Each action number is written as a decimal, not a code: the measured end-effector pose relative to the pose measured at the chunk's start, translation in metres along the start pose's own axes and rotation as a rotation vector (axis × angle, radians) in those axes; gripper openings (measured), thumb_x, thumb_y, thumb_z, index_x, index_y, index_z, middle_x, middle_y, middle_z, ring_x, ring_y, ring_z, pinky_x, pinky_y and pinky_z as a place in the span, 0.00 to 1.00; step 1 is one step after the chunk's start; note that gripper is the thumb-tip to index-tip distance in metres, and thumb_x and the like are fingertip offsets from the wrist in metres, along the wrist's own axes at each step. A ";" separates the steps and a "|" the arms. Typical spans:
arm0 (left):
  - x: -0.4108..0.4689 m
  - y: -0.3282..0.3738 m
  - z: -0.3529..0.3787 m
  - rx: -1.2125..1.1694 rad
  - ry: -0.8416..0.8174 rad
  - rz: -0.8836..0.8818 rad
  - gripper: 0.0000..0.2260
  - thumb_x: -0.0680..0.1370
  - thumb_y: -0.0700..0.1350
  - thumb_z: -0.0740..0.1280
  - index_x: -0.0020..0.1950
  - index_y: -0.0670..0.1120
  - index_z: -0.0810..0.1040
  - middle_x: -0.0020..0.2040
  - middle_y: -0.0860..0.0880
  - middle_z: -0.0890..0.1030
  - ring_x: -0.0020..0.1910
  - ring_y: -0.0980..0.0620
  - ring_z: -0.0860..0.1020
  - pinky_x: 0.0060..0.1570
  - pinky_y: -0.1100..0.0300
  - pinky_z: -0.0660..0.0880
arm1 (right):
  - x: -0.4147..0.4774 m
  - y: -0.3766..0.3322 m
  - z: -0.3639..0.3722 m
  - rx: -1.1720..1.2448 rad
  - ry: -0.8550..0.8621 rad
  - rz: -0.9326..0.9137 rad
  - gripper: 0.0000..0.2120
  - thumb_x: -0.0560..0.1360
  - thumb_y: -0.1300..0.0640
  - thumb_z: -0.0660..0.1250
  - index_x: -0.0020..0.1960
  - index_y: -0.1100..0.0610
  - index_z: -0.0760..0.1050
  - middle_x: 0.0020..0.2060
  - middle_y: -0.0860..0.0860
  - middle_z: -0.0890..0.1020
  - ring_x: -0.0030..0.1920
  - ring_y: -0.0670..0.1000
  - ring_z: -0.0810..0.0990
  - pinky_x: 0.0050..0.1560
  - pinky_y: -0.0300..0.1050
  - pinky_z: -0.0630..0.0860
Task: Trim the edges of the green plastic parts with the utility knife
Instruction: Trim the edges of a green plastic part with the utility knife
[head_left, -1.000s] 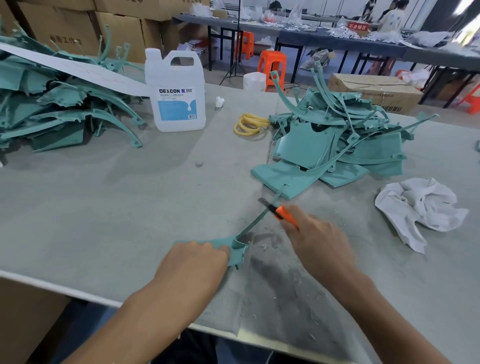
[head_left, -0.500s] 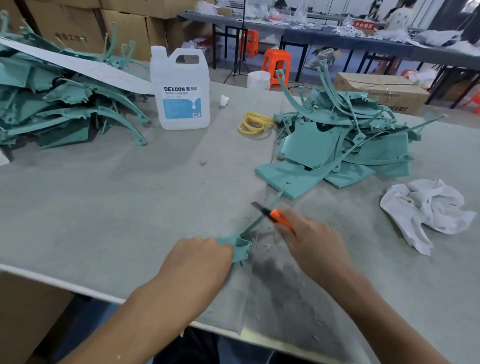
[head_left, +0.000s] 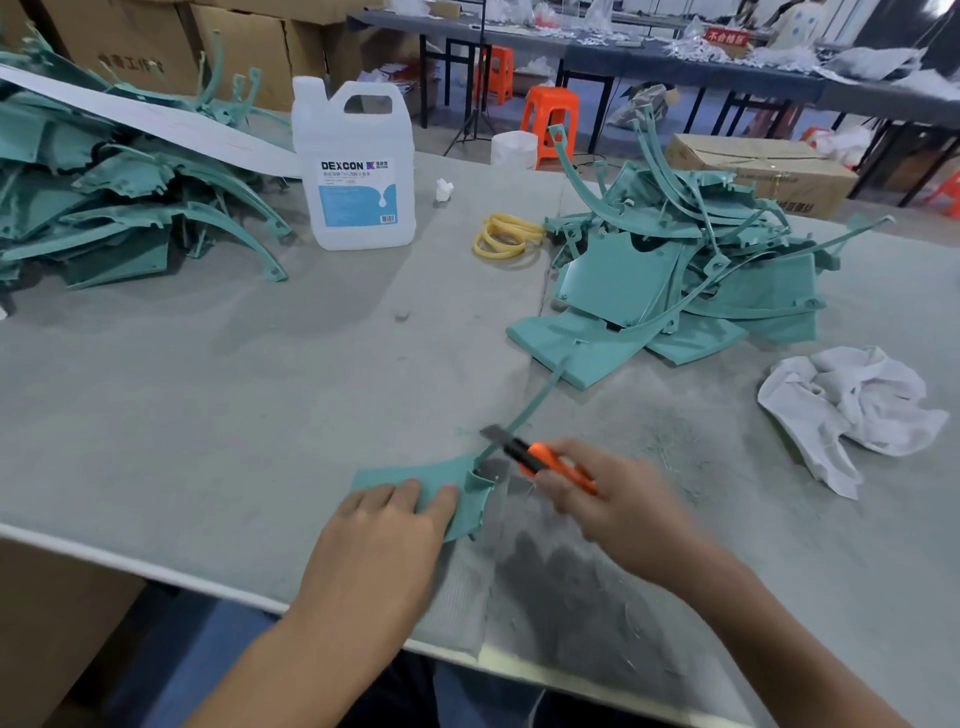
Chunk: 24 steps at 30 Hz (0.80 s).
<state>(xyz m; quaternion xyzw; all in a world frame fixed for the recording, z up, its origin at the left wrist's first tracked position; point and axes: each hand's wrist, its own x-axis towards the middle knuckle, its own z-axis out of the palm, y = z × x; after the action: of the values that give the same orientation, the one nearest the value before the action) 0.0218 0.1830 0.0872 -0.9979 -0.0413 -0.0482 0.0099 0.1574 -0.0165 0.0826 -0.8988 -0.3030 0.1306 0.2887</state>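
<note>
— What sort of place are we in?

— A factory workshop, we'd say. On the grey counter (head_left: 208, 405) lies a pile of green plastic parts (head_left: 670, 270) just beyond our right hand (head_left: 618, 506), which grips a utility knife (head_left: 550, 460). A second pile (head_left: 104, 218) sits far to the left of our left hand (head_left: 382, 525).

— Anything more?

— Fine shavings (head_left: 670, 447) dust the counter beside our right hand. Past the piles we see cardboard cartons (head_left: 249, 52), a big white jug (head_left: 358, 197) labelled DEXCON, orange stools (head_left: 550, 122) and long dark tables (head_left: 675, 70) strewn with white scraps.
</note>
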 end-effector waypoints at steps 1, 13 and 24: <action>-0.001 0.001 0.006 0.000 0.016 -0.005 0.26 0.53 0.37 0.79 0.50 0.45 0.87 0.38 0.44 0.84 0.33 0.42 0.82 0.32 0.53 0.80 | -0.003 -0.002 0.005 -0.033 -0.026 -0.024 0.08 0.82 0.42 0.62 0.61 0.38 0.75 0.36 0.46 0.82 0.33 0.46 0.79 0.37 0.47 0.76; -0.005 0.006 0.022 0.054 -0.068 -0.011 0.23 0.69 0.37 0.55 0.54 0.41 0.87 0.49 0.34 0.85 0.45 0.35 0.85 0.42 0.41 0.83 | 0.002 -0.009 0.013 -0.245 -0.116 -0.051 0.11 0.83 0.40 0.58 0.64 0.38 0.71 0.41 0.44 0.81 0.40 0.48 0.79 0.45 0.52 0.79; -0.007 0.007 0.025 0.050 -0.036 -0.023 0.25 0.69 0.38 0.52 0.54 0.41 0.87 0.49 0.34 0.85 0.45 0.36 0.85 0.42 0.42 0.83 | -0.002 -0.011 0.013 -0.334 -0.070 -0.088 0.12 0.84 0.39 0.56 0.64 0.38 0.71 0.41 0.43 0.80 0.38 0.46 0.78 0.38 0.44 0.74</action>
<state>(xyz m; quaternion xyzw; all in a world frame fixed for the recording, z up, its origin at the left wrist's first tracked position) 0.0178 0.1763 0.0616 -0.9975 -0.0540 -0.0294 0.0336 0.1453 -0.0042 0.0788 -0.9150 -0.3694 0.0970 0.1300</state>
